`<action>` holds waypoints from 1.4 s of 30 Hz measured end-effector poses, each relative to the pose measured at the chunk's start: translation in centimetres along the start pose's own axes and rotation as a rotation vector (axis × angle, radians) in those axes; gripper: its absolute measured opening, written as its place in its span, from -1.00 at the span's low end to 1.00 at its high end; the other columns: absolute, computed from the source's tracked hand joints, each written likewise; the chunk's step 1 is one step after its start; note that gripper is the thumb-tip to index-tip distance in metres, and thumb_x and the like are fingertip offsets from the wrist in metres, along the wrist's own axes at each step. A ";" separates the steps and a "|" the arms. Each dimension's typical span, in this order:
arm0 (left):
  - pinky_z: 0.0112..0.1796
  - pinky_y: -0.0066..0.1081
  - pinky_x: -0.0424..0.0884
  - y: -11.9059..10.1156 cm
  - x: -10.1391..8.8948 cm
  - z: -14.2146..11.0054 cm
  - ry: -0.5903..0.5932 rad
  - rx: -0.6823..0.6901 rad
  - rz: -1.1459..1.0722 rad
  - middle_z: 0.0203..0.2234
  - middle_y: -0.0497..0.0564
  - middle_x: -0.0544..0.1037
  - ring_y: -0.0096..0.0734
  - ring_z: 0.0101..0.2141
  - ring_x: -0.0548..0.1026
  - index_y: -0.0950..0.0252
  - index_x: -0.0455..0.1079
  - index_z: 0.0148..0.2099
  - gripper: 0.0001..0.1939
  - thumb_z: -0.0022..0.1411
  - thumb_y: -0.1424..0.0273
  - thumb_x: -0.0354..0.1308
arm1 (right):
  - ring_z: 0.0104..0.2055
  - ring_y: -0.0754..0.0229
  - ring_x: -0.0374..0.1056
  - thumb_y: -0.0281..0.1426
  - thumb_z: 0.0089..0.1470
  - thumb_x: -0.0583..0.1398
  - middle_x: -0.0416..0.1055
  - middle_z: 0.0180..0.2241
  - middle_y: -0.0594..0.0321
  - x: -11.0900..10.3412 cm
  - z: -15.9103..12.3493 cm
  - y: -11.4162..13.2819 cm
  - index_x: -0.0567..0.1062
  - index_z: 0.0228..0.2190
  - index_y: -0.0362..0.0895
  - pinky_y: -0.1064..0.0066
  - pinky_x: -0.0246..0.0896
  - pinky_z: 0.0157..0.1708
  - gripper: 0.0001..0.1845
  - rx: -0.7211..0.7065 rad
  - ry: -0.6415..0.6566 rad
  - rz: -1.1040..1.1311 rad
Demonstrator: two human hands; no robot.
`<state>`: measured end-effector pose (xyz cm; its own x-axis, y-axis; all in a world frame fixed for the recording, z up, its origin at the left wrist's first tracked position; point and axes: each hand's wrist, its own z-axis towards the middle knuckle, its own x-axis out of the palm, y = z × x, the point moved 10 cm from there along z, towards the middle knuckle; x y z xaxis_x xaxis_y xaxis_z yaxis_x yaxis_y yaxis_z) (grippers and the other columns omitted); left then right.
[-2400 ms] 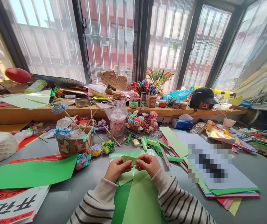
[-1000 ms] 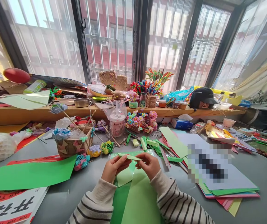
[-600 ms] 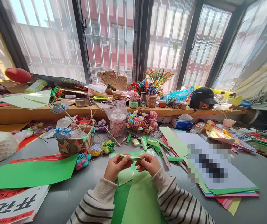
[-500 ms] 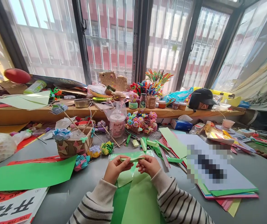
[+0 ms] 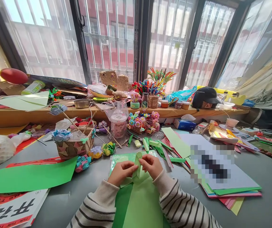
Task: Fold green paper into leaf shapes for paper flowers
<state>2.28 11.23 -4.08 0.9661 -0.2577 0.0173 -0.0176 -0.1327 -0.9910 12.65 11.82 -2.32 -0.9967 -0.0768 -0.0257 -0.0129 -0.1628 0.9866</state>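
Note:
A small folded piece of light green paper point(image 5: 137, 166) stands upright between my hands. My left hand point(image 5: 123, 172) pinches its left edge with thumb and fingers. My right hand point(image 5: 152, 165) grips its upper right side, fingers curled. Beneath my wrists lies a large light green sheet point(image 5: 142, 204) over a darker green sheet point(image 5: 123, 205). A clear plastic sleeve point(image 5: 114, 160) lies flat just beyond my left hand. Past my hands, several folded green paper strips point(image 5: 156, 144) are heaped by a pink-edged ruler point(image 5: 167, 158).
A basket with paper flowers point(image 5: 72, 147) and loose paper flowers point(image 5: 109, 148) stand left. Behind are a lidded drink cup point(image 5: 118, 125) and a bunch of small flowers point(image 5: 142, 122). A stack of coloured paper point(image 5: 235, 186) lies right; a green sheet point(image 5: 28, 175) lies left.
The folded light green paper has turned from lying crosswise between my fingers to standing upright. Both hands still hold it, with the grip shifted. The view has moved slightly.

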 end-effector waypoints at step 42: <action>-0.56 -0.52 0.31 0.3 2.0 -0.1 0.186 -0.055 -0.018 -0.68 0.01 0.47 -0.48 -0.62 0.41 0.44 0.37 -0.59 -0.75 -0.22 0.29 0.17 | -0.89 0.53 -0.21 -0.20 -0.37 0.20 -0.01 -0.93 0.52 -1.5 0.5 -2.4 0.15 -0.84 -0.17 0.61 -0.39 -0.87 -0.60 0.190 -0.154 0.347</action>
<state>4.15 10.64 -4.35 0.9020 -0.4269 0.0640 -0.0201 -0.1897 -0.9816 14.13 12.79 -4.53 -0.9445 0.0547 0.3238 0.3258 0.0320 0.9449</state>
